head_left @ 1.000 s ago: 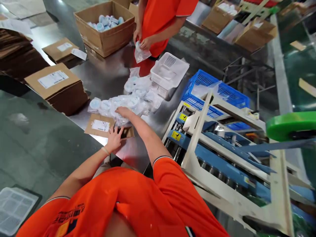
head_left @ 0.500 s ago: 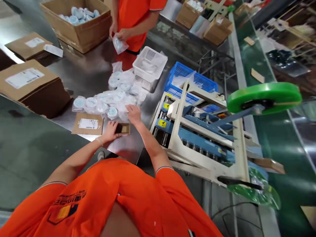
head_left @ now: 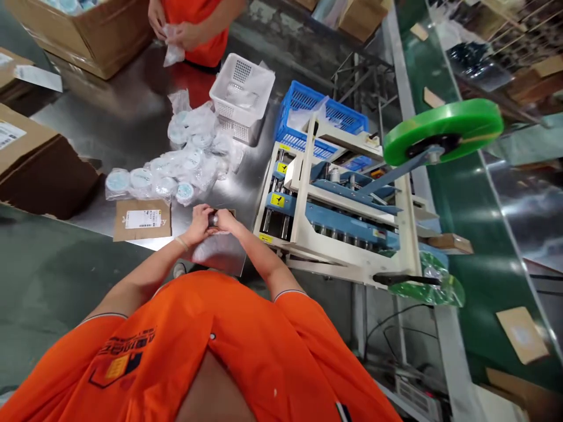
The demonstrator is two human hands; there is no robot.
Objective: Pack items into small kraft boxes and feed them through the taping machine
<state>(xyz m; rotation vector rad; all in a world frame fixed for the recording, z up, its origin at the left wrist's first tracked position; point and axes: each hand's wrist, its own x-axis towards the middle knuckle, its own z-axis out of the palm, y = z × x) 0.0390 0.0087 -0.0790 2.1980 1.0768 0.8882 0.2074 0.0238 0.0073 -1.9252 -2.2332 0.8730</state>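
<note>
Near the front edge of the steel table, a small open cardboard box (head_left: pixel 233 212) sits between my two hands and is mostly covered by them. My left hand (head_left: pixel 200 223) is closed around its left side. Curled over its right part and opening is my right hand (head_left: pixel 226 220), fingertips partly hidden. Something shiny and greyish shows inside, too small to make out. Just beyond lies a heap of pale blue-and-white round items in clear plastic bags (head_left: pixel 193 158). Left of my hands is a flat cardboard piece with a white label (head_left: pixel 143 219).
Across the table a co-worker's hands (head_left: pixel 180 36) hold a clear bag. Stacked white baskets (head_left: pixel 241 88) and a blue crate (head_left: pixel 323 111) stand ahead. A roller machine with a green tape roll (head_left: pixel 444 132) is at right, beside a green conveyor (head_left: pixel 488 234). Large cartons (head_left: pixel 44 158) stand left.
My right hand has come back from the bagged heap to the small box and now covers its opening. The view has shifted, so the surroundings sit further left and higher.
</note>
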